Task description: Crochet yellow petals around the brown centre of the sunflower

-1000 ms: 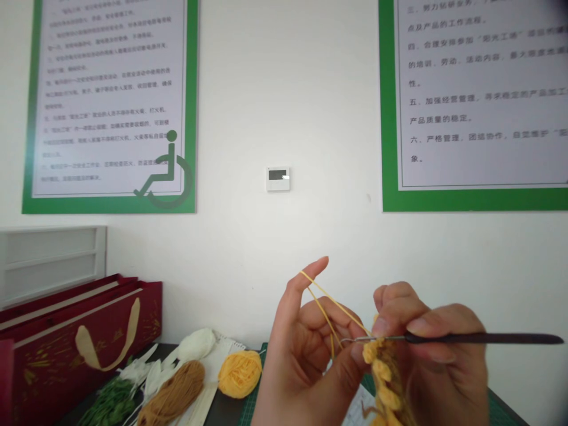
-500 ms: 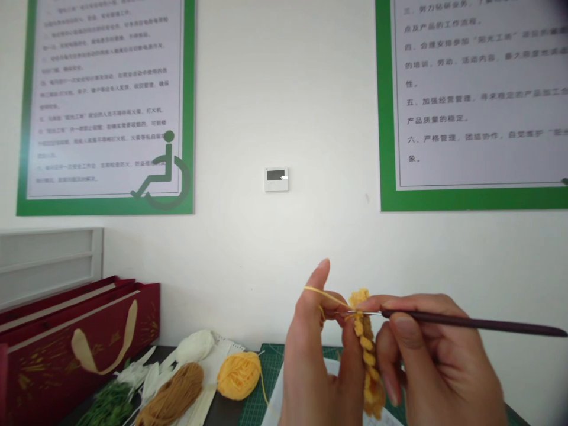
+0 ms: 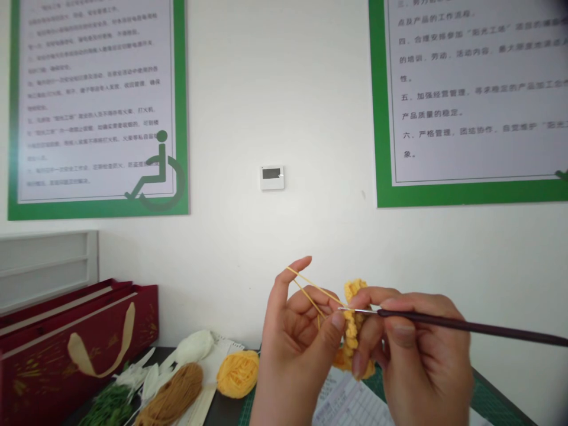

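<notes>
A curled yellow crochet piece [image 3: 351, 331] hangs between my hands. My left hand [image 3: 295, 331] pinches its left edge between thumb and fingers, with the raised index finger carrying a loop of yellow yarn [image 3: 310, 283]. Closed around a crochet hook with a dark handle [image 3: 465, 324], my right hand [image 3: 421, 349] also touches the piece with its fingertips. The hook's silver tip [image 3: 355, 310] lies at the upper part of the piece, beside the yarn. Fingers partly hide the crochet work.
At lower left are a yellow yarn ball [image 3: 237, 374], brown yarn [image 3: 173, 397], white yarn [image 3: 195, 348], green yarn [image 3: 109, 405] and dark red gift bags [image 3: 89, 349]. Printed paper [image 3: 350, 402] lies on a green cutting mat [image 3: 492, 399] below my hands. Behind is a wall with framed posters.
My left hand has tilted and moved left, its index finger now bent with the yarn spread wider. The crochet piece has turned and its lower end has risen. The view has shifted slightly.
</notes>
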The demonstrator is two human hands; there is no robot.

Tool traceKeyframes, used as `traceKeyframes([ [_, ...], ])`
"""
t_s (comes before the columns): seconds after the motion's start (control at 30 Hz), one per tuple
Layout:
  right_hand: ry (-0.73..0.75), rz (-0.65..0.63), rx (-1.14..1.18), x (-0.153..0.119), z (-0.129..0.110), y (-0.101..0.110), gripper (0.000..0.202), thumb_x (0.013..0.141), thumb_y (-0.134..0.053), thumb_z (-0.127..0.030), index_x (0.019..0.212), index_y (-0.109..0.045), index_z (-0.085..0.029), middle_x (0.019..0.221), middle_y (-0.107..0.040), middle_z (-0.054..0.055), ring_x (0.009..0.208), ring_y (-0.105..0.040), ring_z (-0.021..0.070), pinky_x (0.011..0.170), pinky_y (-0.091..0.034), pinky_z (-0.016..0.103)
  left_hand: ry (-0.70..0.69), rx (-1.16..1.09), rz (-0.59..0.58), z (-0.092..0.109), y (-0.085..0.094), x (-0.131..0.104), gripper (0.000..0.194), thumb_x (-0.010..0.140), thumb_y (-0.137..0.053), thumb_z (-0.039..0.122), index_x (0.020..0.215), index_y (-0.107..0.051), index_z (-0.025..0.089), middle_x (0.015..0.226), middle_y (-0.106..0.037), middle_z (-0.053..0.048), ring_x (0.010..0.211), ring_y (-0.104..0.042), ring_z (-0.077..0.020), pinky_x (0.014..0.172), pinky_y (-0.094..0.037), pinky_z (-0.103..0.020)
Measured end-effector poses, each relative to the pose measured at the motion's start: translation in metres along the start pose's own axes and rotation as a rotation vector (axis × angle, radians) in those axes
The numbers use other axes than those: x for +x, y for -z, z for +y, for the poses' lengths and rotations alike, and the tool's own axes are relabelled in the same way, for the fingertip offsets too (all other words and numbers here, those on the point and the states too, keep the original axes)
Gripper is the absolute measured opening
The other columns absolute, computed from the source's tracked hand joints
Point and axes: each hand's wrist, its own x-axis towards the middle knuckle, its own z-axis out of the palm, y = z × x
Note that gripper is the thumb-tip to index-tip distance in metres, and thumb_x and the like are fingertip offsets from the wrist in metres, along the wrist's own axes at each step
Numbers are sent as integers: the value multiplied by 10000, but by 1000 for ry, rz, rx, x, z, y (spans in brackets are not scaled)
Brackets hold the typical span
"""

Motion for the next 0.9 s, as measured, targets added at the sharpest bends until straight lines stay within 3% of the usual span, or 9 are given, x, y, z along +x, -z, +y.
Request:
traceKeyframes([
  [0.17, -90, 2, 136, 3, -3, -1, 94, 1090, -452, -255, 1091, -541, -288, 1003, -744, -6, 397, -637, 54, 352, -387, 157, 10, -25, -33, 2, 2, -4, 666, 863, -806, 170, 1438, -490, 288, 855, -702, -1, 776, -636, -141, 728, -529, -259],
  [0.37, -133, -61, 190, 8, -1, 4, 157, 1113, -363, -292, 1088, -517, -302, 967, -748, -8, 356, -614, 56, 314, -344, 135, -15, -41, -35, 6, 1, -6, 657, 855, -819, 158, 1424, -509, 266, 831, -712, -3, 769, -633, -132, 714, -530, -231],
  [0.63, -92, -114, 188, 8, -3, 11, 166, 1107, -345, -267, 1123, -503, -313, 999, -742, 24, 408, -665, 96, 329, -417, 149, -20, -45, -44, 6, 1, -6, 607, 866, -808, 159, 1394, -526, 264, 826, -697, 3, 780, -635, -134, 727, -530, -238],
  [0.9, -71, -82, 159, 4, -8, 9, 172, 1102, -363, -238, 1129, -516, -311, 1019, -745, 26, 401, -655, 98, 345, -451, 185, -8, -29, -86, 10, 2, -7, 593, 885, -791, 157, 1401, -519, 264, 846, -704, 0, 741, -603, -109, 668, -482, -209],
])
